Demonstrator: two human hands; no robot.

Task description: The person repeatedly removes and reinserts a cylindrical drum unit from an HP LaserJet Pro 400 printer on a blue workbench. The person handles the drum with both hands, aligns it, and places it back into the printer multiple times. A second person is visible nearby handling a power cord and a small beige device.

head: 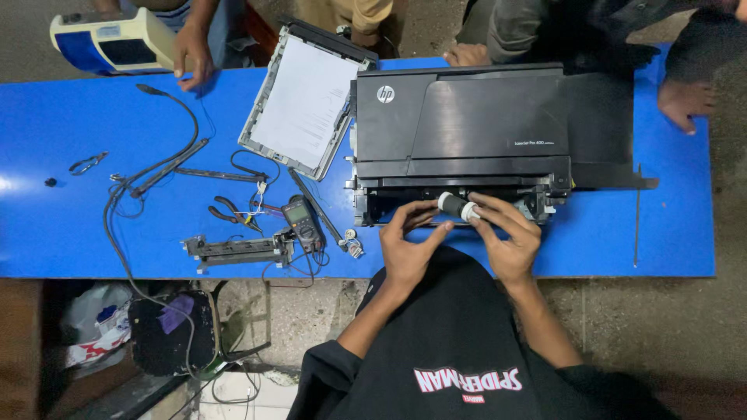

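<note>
Fingers (421, 208) of left hand (410, 241) and right hand (506, 237) pinched around a small roller (457, 206), dark rubbery cylinder with white plastic ends, held level just above the open front of the black printer (467, 117). Both hands grasping it, left at 9 o'clock of the piece, right at 3 o'clock. Hard to make out anything inside the printer's front slot (389, 204): dark, crowded, partly masked by the knuckles. Glossy smooth plastic lid, matte tray to 3 o'clock. Blue table (47, 225) smooth and flat, far edges cut off. At 9 o'clock of the hands, handheld meter (300, 218) among tangled wires, pliers (226, 211), a long metal bracket (233, 250). At 11 o'clock, detached scanner lid (303, 101) with white sheet, tilted. Other people's hands at 12 and 2 o'clock, bodies cut off at the top edge. White and blue device (109, 39) at 10 o'clock, only partly in frame.
</note>
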